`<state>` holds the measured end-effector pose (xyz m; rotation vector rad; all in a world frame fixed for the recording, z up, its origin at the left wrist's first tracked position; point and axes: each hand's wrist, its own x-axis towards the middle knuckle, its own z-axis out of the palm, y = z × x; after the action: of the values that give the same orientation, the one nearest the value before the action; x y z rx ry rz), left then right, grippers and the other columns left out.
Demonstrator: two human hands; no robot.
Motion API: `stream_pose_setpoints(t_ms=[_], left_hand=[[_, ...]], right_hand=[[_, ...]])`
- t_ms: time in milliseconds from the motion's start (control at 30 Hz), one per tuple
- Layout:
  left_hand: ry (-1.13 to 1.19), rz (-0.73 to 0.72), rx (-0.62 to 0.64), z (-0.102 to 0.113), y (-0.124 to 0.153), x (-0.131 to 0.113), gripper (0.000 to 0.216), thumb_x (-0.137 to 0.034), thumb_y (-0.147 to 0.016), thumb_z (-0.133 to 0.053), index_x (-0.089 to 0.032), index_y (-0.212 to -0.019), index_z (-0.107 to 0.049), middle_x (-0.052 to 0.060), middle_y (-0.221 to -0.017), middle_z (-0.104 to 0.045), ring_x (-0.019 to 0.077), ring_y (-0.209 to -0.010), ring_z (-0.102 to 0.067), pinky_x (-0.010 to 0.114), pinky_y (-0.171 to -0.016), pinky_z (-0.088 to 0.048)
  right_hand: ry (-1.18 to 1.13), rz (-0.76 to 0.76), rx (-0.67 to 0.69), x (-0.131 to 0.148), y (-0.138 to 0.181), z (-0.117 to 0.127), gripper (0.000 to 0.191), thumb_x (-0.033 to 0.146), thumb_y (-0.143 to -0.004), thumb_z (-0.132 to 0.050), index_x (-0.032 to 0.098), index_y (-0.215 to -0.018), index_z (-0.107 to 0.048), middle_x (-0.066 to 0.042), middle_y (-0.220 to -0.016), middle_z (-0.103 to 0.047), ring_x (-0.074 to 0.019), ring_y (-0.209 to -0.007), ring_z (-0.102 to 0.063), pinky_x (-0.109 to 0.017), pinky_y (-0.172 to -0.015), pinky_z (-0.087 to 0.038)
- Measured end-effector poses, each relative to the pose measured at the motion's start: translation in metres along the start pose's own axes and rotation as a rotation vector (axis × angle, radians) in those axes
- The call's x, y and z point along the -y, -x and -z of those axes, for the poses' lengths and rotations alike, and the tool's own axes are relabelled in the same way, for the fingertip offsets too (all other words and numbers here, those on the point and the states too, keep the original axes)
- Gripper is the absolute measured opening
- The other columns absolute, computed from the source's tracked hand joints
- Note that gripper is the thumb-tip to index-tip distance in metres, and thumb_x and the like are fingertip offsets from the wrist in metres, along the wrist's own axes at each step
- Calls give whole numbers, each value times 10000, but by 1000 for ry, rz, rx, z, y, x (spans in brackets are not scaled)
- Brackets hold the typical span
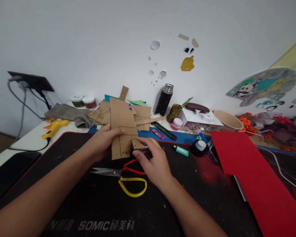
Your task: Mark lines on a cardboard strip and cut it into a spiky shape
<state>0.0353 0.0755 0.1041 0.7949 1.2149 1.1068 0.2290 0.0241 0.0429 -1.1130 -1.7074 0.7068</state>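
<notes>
My left hand (102,140) grips the left edge of an upright piece of cardboard (123,117), its thumb lying across the front. Printed lines, blue marks and a few characters show on the brown face. At the cardboard's lower right edge, my right hand (156,161) pinches a small cardboard piece (137,144) between thumb and fingers. Whether the small piece is joined to the larger one, I cannot tell. Below both hands, scissors (116,173) with one red and one yellow handle lie on the black desk mat (93,204), blades pointing left.
Behind the cardboard is a pile of cardboard scraps (144,120). A yellow glue gun (54,128) lies left. To the right are a utility knife (164,130), a green lighter (181,150), a black thermos (164,100) and a large red sheet (256,177).
</notes>
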Motion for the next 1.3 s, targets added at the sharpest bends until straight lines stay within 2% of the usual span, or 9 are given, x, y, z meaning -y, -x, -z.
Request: stream_pose_setpoints(t_ms=[167, 367, 500, 667, 833, 1000, 1067, 1200, 1300], left_hand=[[47, 56, -34, -4, 0, 0, 363, -154, -722, -808, -153, -1085, -807, 118, -952, -864, 257, -681, -792, 340, -609, -672], [53, 72, -43, -5, 0, 1, 382, -143, -693, -804, -156, -1074, -779, 108, -933, -852, 258, -703, -794, 328, -585, -657], [37, 116, -39, -7, 2, 0, 391, -126, -685, -790, -154, -1073, -752, 93, -888, -832, 244, -653, -768, 328, -578, -645], [31, 137, 7, -8, 6, 3, 318, -175, -783, -777, -172, -1100, -760, 83, -851, -814, 241, -644, -747, 330, -578, -631], [95, 68, 149, -6, 12, 5, 369, -418, -884, -826, -172, -1158, -794, 112, -950, -835, 273, -779, -781, 315, -609, -616], [179, 29, 289, -7, 14, 7, 461, -578, -857, -886, -182, -1088, -837, 113, -965, -836, 291, -864, -789, 300, -637, -626], [244, 13, 304, -7, 12, 10, 425, -526, -817, -940, -188, -1058, -848, 91, -965, -838, 256, -815, -783, 291, -639, -643], [239, 18, 260, -6, 9, 18, 456, -230, -644, -1041, -191, -1058, -855, 55, -921, -835, 178, -633, -720, 247, -517, -603], [224, -8, 254, -7, 9, 22, 513, -180, -615, -1053, -195, -1090, -860, 60, -968, -831, 163, -661, -720, 229, -525, -594]], right_hand=[[104, 55, 81, 1, 2, -3, 599, 479, -968, -889, 271, -1489, -681, -143, -1474, -688, -322, -1335, -718, -480, -1121, -610], [182, 91, 61, 1, 2, -3, 582, 358, -968, -896, 295, -1511, -697, -137, -1509, -682, -314, -1367, -710, -476, -1139, -616], [271, 136, 126, 1, 4, -2, 641, 354, -949, -915, 273, -1541, -684, -161, -1570, -665, -343, -1401, -701, -517, -1155, -611], [273, 161, 113, 0, 6, -2, 443, 218, -1004, -771, 239, -1445, -742, -144, -1457, -761, -295, -1299, -775, -444, -1084, -660], [169, 232, -20, 5, 6, -1, 290, 183, -1049, -672, 198, -1312, -793, -144, -1311, -832, -253, -1209, -815, -385, -1054, -673], [107, 240, -136, 10, 2, 1, 234, 171, -1077, -652, 223, -1226, -825, -120, -1294, -847, -236, -1214, -819, -358, -1074, -660], [73, 226, -167, 11, 1, 1, 242, 160, -1075, -645, 229, -1212, -833, -111, -1291, -851, -233, -1216, -821, -351, -1075, -659], [15, 182, -170, 10, 0, 0, 237, 157, -1057, -668, 232, -1186, -852, -101, -1248, -866, -230, -1160, -838, -336, -1029, -673], [-36, 146, -150, 10, 0, -1, 247, 165, -1048, -672, 233, -1201, -854, -104, -1283, -859, -244, -1192, -828, -362, -1055, -663]])
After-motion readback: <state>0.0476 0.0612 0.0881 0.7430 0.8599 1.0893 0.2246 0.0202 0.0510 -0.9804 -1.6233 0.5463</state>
